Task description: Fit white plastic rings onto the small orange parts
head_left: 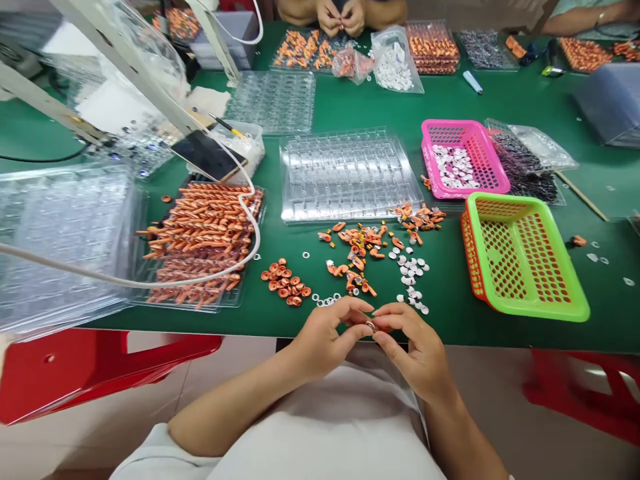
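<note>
At the near edge of a green worktable [450, 313], a worker's left hand [325, 337] and right hand [417, 350] are pinching one small ring-shaped part [371, 326] between their fingertips, just beside scattered copper coils [285, 281] and white washers [413, 273].

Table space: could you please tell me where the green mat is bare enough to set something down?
The green mat is bare between the pink basket and the bags at the far edge, and along the near edge under the green basket. It is crowded before the hands, left and right, with orange parts, white discs and copper coils.
</note>
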A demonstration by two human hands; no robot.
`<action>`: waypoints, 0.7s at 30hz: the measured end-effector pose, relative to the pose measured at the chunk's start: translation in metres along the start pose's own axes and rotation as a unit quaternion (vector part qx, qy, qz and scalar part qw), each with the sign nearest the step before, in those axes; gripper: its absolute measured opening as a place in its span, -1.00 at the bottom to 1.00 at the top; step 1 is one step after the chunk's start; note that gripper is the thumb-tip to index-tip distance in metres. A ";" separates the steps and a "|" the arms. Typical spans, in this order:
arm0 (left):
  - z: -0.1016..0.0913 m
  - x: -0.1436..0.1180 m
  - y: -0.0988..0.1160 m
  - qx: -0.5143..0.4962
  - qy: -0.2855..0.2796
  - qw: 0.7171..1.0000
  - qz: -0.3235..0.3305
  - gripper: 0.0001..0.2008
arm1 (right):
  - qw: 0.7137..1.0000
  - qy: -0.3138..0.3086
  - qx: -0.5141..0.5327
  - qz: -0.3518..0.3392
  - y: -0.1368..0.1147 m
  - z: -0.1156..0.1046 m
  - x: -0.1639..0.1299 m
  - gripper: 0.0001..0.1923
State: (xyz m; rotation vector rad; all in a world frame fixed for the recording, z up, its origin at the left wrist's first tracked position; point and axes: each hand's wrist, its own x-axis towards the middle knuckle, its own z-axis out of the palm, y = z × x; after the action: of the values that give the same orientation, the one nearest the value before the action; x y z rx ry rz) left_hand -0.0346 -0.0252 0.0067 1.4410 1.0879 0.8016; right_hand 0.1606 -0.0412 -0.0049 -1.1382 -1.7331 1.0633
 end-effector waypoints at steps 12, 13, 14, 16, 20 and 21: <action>-0.006 -0.009 0.000 0.097 0.031 0.993 0.063 -0.76 | 0.971 0.011 -0.143 -0.189 0.009 0.006 0.006 -0.66; -0.013 -0.008 0.000 0.116 0.040 0.991 0.051 -0.77 | 0.975 0.010 -0.126 -0.184 0.010 0.004 0.005 -0.68; -0.023 -0.006 -0.001 0.144 0.058 0.987 0.037 -0.80 | 0.979 0.008 -0.106 -0.176 0.010 0.002 0.004 -0.70; -0.047 -0.002 -0.005 0.217 0.110 0.970 0.017 -0.80 | 0.987 0.005 -0.064 -0.150 0.009 -0.003 0.001 -0.73; -0.098 0.002 -0.011 0.336 0.225 0.915 0.012 -0.83 | 0.996 0.017 0.017 -0.090 0.013 -0.012 -0.007 -0.77; -0.107 0.003 -0.011 0.350 0.234 0.907 0.001 -0.82 | 0.996 0.024 0.033 -0.080 0.014 -0.013 -0.009 -0.77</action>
State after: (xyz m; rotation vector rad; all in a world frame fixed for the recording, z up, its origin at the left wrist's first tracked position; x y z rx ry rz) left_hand -0.1340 0.0156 0.0134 1.8858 1.8768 0.8180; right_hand 0.1791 -0.0432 -0.0153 -0.9600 -1.7082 0.9800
